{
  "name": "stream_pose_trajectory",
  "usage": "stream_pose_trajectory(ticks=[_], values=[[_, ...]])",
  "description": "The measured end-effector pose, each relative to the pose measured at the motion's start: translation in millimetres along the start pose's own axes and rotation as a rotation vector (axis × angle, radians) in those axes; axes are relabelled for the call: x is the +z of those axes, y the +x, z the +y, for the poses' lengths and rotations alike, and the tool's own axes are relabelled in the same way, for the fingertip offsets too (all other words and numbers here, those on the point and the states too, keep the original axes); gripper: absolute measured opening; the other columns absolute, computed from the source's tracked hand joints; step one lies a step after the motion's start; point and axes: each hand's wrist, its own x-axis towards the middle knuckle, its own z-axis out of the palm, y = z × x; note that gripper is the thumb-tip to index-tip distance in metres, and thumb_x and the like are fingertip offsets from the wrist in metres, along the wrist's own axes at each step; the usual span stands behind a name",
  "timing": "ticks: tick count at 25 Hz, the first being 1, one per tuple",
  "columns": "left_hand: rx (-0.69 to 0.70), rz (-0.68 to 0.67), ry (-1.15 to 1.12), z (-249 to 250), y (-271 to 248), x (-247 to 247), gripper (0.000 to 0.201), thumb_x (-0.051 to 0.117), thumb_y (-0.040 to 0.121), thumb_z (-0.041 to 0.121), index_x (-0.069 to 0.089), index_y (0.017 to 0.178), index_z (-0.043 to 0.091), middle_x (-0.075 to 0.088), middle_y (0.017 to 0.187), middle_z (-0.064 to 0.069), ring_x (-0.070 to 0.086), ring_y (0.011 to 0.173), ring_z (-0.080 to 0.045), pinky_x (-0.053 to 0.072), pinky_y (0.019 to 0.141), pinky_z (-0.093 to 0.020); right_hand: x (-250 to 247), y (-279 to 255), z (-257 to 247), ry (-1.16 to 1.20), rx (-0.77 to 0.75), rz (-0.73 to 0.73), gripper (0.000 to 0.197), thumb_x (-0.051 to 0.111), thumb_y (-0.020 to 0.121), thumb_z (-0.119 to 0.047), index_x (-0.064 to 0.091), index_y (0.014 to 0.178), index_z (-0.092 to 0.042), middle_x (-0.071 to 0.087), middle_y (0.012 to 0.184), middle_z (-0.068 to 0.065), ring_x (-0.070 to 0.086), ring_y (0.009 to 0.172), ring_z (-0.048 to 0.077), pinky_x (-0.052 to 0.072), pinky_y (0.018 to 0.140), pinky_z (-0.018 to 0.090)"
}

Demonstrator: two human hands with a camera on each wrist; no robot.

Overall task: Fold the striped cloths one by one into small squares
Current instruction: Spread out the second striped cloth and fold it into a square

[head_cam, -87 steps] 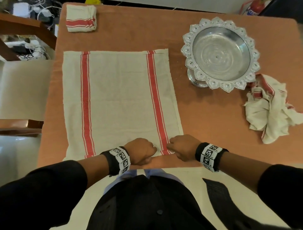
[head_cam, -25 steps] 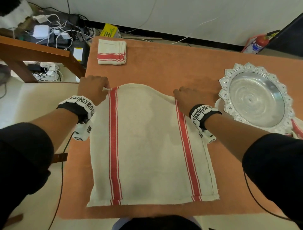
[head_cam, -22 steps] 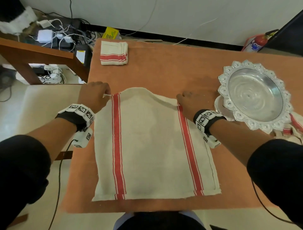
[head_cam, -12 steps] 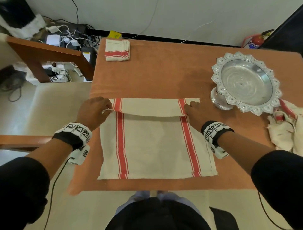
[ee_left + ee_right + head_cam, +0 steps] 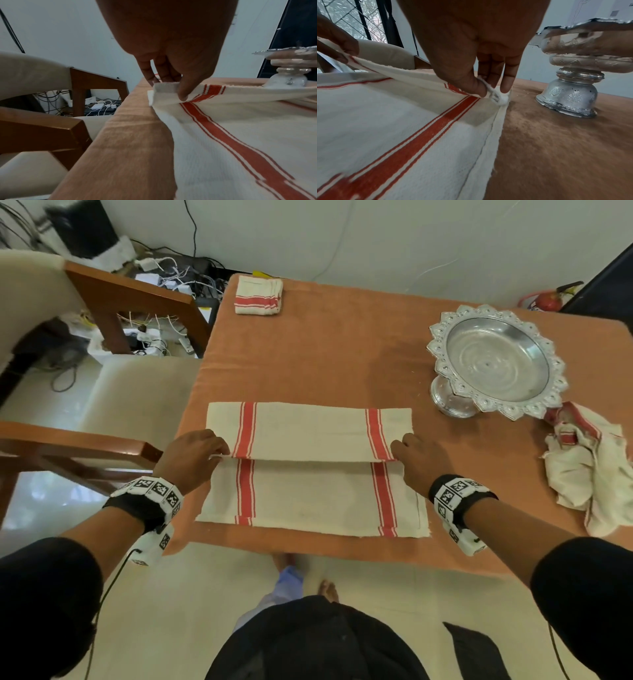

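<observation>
A cream cloth with two red stripes (image 5: 308, 481) lies on the near part of the orange table (image 5: 342, 354), its far portion doubled back toward me as a flap. My left hand (image 5: 191, 457) pinches the flap's left corner (image 5: 164, 89) between thumb and fingers. My right hand (image 5: 418, 460) pinches the right corner (image 5: 494, 94) the same way. Both corners hang a little above the lower layer, about halfway down the cloth. A folded striped cloth (image 5: 258, 295) sits at the far left corner. A crumpled striped cloth (image 5: 589, 470) lies at the right edge.
A silver pedestal bowl (image 5: 496, 361) stands at the right, close to my right hand and partly over the crumpled cloth. A wooden chair with a cream cushion (image 5: 113, 405) is beside the table's left edge. Cables and chargers (image 5: 161, 278) litter the floor beyond.
Both hands have drawn the far edge of the cloth toward me, so the turned-back flap has widened from a narrow strip to about half the cloth. The view has tilted and shifted.
</observation>
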Motion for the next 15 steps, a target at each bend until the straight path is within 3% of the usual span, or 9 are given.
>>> stream_pose_trajectory(ticks=[6, 12, 15], values=[[-0.173, -0.009, 0.048, 17.9, -52.1, 10.1, 0.007, 0.072, 0.092, 0.033, 0.072, 0.095, 0.027, 0.067, 0.086, 0.009, 0.063, 0.073, -0.014, 0.057, 0.063, -0.035, 14.6, -40.4, 2.6, 0.044, -0.026, -0.004, 0.034, 0.064, 0.064, 0.014, 0.058, 0.088, -0.009, 0.050, 0.082, 0.009, 0.051, 0.072, 0.031, 0.030, 0.049, 0.029], [-0.251, -0.028, -0.008, 30.1, -80.7, 25.3, 0.013, 0.073, 0.087, 0.008, 0.071, 0.093, 0.019, 0.069, 0.088, 0.002, 0.061, 0.077, -0.018, 0.057, 0.071, -0.038, 27.2, -70.6, 3.6, 0.020, -0.066, -0.038, 0.035, 0.066, 0.061, 0.014, 0.056, 0.085, -0.010, 0.048, 0.077, 0.008, 0.048, 0.067, 0.029, 0.027, 0.045, 0.027], [-0.298, -0.026, -0.009, 33.9, -90.0, 28.2, 0.009, 0.075, 0.087, 0.011, 0.072, 0.090, 0.019, 0.070, 0.087, 0.002, 0.057, 0.075, -0.014, 0.052, 0.071, -0.032, 35.1, -82.7, 2.9, 0.025, -0.079, -0.060, 0.036, 0.065, 0.063, 0.014, 0.057, 0.087, -0.010, 0.049, 0.081, 0.008, 0.048, 0.071, 0.029, 0.029, 0.045, 0.029]])
